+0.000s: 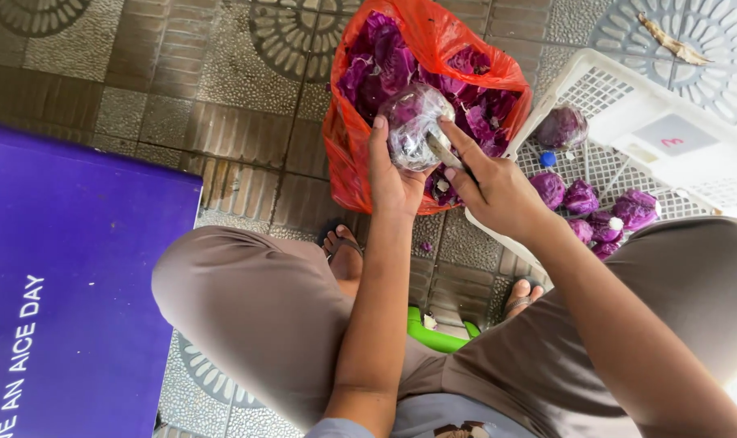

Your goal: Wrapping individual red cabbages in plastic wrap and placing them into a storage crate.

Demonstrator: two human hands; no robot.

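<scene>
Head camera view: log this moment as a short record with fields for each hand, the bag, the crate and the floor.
left hand: the left hand cups a plastic-wrapped purple cabbage from below
right hand: the right hand holds a knife with its blade against the wrapped cabbage
bag: an orange plastic bag, open, holds loose purple cabbage leaves
crate: a white plastic crate to the right holds several small purple cabbages
floor: patterned paving tiles; a purple box at the left
</scene>
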